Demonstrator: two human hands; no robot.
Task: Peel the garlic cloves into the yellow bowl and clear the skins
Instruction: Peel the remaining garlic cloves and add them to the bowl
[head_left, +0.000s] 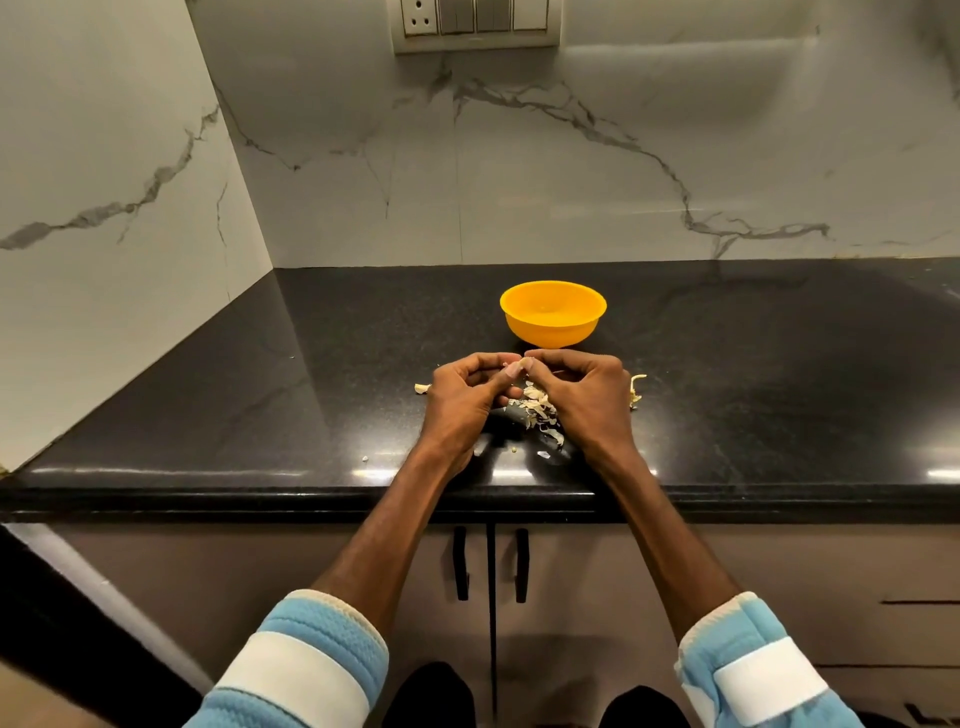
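Note:
The yellow bowl (552, 320) stands upright on the black counter (260, 395), just beyond my hands; I cannot see what lies inside it. My left hand (467, 395) and my right hand (582, 389) meet fingertip to fingertip over a garlic clove (521, 365), which is mostly hidden by the fingers. A heap of pale garlic skins (540, 410) lies on the counter under and between the hands. More skin pieces lie at the left (422, 388) and at the right (636, 389).
The counter's front edge (311, 493) runs just below my wrists, with cupboard doors and dark handles (460, 564) underneath. Small skin flakes (365, 458) dot the counter near the edge. Marble walls close the back and the left; a switch panel (475, 23) sits high on the back wall.

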